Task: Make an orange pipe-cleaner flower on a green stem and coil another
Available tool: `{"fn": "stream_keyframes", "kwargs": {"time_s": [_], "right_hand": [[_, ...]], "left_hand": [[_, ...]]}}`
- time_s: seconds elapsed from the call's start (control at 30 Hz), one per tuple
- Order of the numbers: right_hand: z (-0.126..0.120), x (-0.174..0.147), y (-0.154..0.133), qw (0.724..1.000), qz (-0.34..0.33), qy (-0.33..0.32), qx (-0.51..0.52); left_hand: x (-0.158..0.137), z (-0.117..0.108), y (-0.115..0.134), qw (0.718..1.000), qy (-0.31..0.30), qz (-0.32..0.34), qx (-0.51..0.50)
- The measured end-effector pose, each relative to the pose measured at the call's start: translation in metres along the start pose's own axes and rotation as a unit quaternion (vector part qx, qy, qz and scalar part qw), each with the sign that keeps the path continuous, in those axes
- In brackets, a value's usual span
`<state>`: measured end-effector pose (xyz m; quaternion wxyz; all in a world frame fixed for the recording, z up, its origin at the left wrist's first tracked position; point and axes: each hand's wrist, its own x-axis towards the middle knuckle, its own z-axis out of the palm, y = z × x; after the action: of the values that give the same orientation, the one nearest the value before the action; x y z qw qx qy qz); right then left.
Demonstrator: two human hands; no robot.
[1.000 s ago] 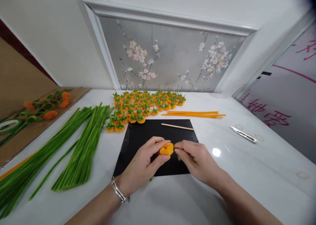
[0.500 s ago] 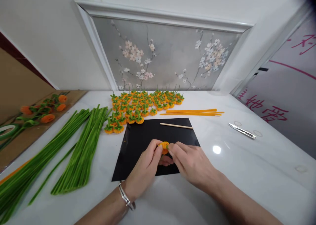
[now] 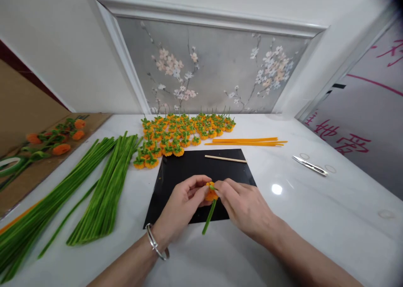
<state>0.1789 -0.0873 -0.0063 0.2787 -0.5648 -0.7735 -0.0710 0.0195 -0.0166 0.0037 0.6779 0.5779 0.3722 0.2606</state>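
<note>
Between my two hands, above the black mat (image 3: 179, 173), is a small orange pipe-cleaner flower (image 3: 211, 193). My left hand (image 3: 185, 201) pinches it from the left, thumb and fingertips on its petals. On the other side my right hand (image 3: 241, 201) has its fingertips closed at the green piece at the flower's centre. A green pipe cleaner (image 3: 209, 218) hangs below the flower, pointing down toward the mat's near edge. What lies under my right fingertips is partly hidden. A thin wooden stick (image 3: 226, 159) rests on the mat's far part.
Finished orange flowers (image 3: 176, 135) with green stems crowd the table's back. Green pipe cleaners (image 3: 103, 198) lie in bundles at left, beside cardboard (image 3: 91, 125) bearing orange flowers and green tape (image 3: 12, 166). Orange pipe cleaners (image 3: 245, 142) lie behind the mat; thread snips (image 3: 310, 166) lie right.
The flower has turned in my fingers, so its green centre faces me more. The green pipe cleaner hanging below it now shows. My left hand has shifted slightly and its fingers are more curled.
</note>
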Motion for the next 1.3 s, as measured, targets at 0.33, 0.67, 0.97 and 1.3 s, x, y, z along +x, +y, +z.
{"fn": "stream_keyframes", "kwargs": {"time_s": [0.33,0.67,0.97,1.3], "right_hand": [[-0.009,-0.003,0.012,0.995,-0.096,-0.010,0.026],[-0.018,-0.001,0.014,0.985,-0.129,0.045,0.108],[-0.021,-0.002,0.016,0.985,-0.149,0.040,0.080],[-0.020,-0.002,0.018,0.977,-0.167,0.096,0.095]], "left_hand": [[-0.002,0.005,-0.001,0.998,-0.003,-0.025,-0.065],[-0.008,-0.003,0.007,0.994,-0.065,-0.006,-0.090],[-0.006,-0.001,0.005,0.996,-0.035,0.037,-0.078],[-0.010,-0.004,0.007,0.989,-0.068,0.082,-0.105]]}}
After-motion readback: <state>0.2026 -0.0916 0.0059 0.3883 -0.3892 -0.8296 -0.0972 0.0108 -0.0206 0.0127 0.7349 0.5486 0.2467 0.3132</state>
